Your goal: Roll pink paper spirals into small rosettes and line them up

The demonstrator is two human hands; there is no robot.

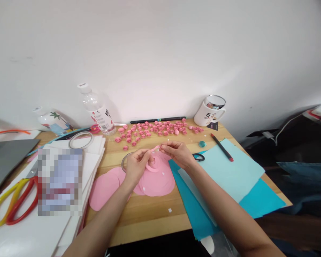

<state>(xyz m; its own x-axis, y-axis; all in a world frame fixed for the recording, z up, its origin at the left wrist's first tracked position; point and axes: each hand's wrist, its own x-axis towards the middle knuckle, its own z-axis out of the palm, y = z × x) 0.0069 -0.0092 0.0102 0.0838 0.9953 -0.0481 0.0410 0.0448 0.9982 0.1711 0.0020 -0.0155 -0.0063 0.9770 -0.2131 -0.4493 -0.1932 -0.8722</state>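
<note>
My left hand (137, 166) and my right hand (176, 151) meet over the middle of the wooden desk (149, 214). Both pinch a thin pink paper strip (155, 147) stretched between their fingertips; the strip curls down into a spiral (153, 166). Below the hands lie flat pink paper circles (160, 180), with another (104, 191) further left. Several small rolled pink paper roses (155, 129) are spread along the back of the desk.
Light blue and teal paper sheets (238, 175) lie right, with a red pencil (222, 147), black scissors (198, 157) and a white mug (210, 112). Two plastic bottles (97, 110) stand behind. White sheets (29, 228), a tape ring (81, 140) and big scissors (13, 205) lie left.
</note>
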